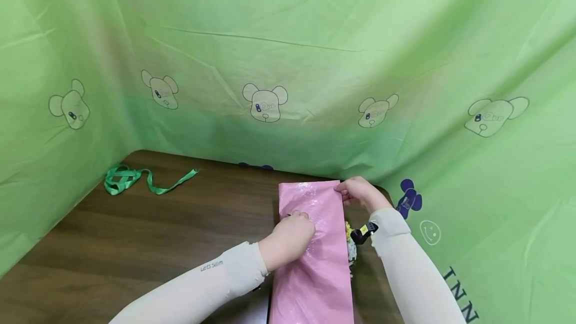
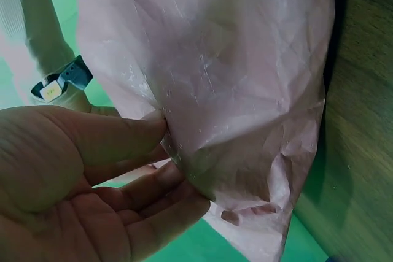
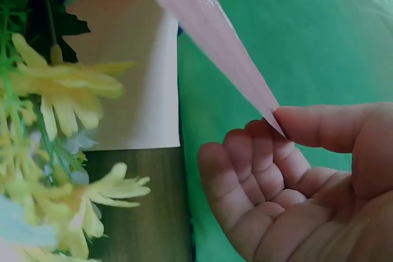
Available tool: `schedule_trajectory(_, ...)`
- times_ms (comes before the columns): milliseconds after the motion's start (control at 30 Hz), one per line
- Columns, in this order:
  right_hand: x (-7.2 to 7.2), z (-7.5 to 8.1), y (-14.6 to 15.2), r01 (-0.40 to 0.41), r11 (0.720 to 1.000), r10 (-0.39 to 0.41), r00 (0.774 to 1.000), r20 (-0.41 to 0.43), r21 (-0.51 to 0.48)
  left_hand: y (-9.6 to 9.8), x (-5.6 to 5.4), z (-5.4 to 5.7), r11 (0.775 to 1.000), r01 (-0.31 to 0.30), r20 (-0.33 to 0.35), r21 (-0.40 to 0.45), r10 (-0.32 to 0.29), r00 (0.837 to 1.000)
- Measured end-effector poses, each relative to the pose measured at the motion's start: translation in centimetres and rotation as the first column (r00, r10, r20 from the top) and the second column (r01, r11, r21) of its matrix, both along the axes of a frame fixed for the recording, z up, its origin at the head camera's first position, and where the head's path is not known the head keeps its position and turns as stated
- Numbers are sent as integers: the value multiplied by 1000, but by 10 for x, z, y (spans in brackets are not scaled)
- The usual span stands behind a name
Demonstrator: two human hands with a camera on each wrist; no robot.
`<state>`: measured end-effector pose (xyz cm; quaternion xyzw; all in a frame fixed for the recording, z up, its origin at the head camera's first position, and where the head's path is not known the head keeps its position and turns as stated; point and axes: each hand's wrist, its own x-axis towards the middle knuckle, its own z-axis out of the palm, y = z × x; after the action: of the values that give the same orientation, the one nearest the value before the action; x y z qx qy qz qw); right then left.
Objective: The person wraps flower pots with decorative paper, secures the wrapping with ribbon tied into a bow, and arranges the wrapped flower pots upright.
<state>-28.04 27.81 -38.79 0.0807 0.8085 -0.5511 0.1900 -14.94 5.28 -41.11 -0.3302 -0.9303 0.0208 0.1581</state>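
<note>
A glossy pink wrapping sheet (image 1: 315, 264) stretches over the right half of the table in the head view. My left hand (image 1: 292, 236) pinches the sheet partway down its length; in the left wrist view the thumb and fingers meet at a crease in the crinkled sheet (image 2: 245, 78). At the far right corner, my right hand (image 1: 360, 194) holds the sheet's edge. The right wrist view shows that corner between thumb and index finger, the other fingers of the right hand (image 3: 295, 176) curled below. Yellow artificial flowers (image 3: 67, 90) lie beside the sheet, mostly hidden by it from above.
A tangled green ribbon (image 1: 121, 180) lies on the brown wooden table (image 1: 157, 234) at the far left. Green printed cloth (image 1: 270, 54) hangs around the back and sides. Under the flowers, a pale flat sheet (image 3: 135, 90) shows in the right wrist view.
</note>
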Motion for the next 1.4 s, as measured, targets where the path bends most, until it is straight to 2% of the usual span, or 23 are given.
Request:
schedule_trajectory(67,0,2,-2,-27,998,28,999,-26,49,0,-1,-1,1000,1,8,-3,-1,1000)
schedule_trajectory(100,-1,5,-4,-52,991,61,995,-73,121,-1,-1,-2,1000,0,15,-4,0,1000)
schedule_trajectory(167,-3,11,-11,-82,953,138,974,-178,293,-1,-1,-2,1000,-1,22,-9,1,1000)
schedule_trajectory(233,-7,20,-23,-64,880,227,927,-298,471,-2,-1,-2,1000,-1,22,-13,2,1000)
schedule_trajectory(300,-13,28,-39,-42,802,321,872,-371,595,-3,0,-3,1000,0,9,-16,0,1000)
schedule_trajectory(367,-18,33,-58,-74,761,409,826,-388,645,-3,1,-2,1000,4,-6,-13,-4,1000)
schedule_trajectory(400,-20,35,-67,-111,735,464,802,-377,668,-3,1,-2,1000,6,-14,-11,-6,1000)
schedule_trajectory(467,-23,37,-83,-212,666,576,756,-312,715,-4,2,-2,1000,12,-25,-4,-13,1000)
schedule_trajectory(500,-25,36,-89,-257,621,624,734,-269,741,-3,3,-3,1000,18,-30,-1,-18,999)
schedule_trajectory(567,-27,33,-99,-334,533,688,706,-168,778,-3,3,-4,1000,26,-35,8,-26,999)
schedule_trajectory(633,-29,30,-105,-393,468,717,693,-79,792,-3,4,-6,999,31,-30,17,-31,999)
schedule_trajectory(700,-30,26,-107,-419,439,718,695,-31,795,-2,4,-8,999,33,-23,19,-32,999)
schedule_trajectory(767,-32,24,-107,-408,453,709,704,-42,793,-2,3,-8,999,30,-16,15,-30,999)
schedule_trajectory(900,-37,24,-102,-335,509,665,738,-115,793,-3,2,-7,999,37,-16,8,-37,999)
schedule_trajectory(1000,-38,25,-99,-313,524,643,755,-126,792,-4,2,-5,999,47,-24,14,-47,999)
schedule_trajectory(1067,-37,25,-98,-298,528,642,754,-144,796,-5,3,-3,999,49,-29,18,-48,998)
schedule_trajectory(1133,-35,25,-99,-253,530,647,738,-193,810,-6,4,-2,999,49,-33,23,-48,998)
schedule_trajectory(1200,-30,27,-100,-178,539,653,705,-275,823,-7,4,-1,998,54,-34,24,-53,998)
schedule_trajectory(1267,-23,32,-101,-95,554,649,671,-358,827,-8,2,-2,998,60,-29,27,-59,998)
schedule_trajectory(1333,-14,39,-103,-44,576,642,643,-418,816,-10,-1,-2,997,64,-12,30,-64,998)
schedule_trajectory(1400,-3,48,-104,-23,601,630,629,-456,799,-11,-5,-3,997,68,12,27,-69,998)
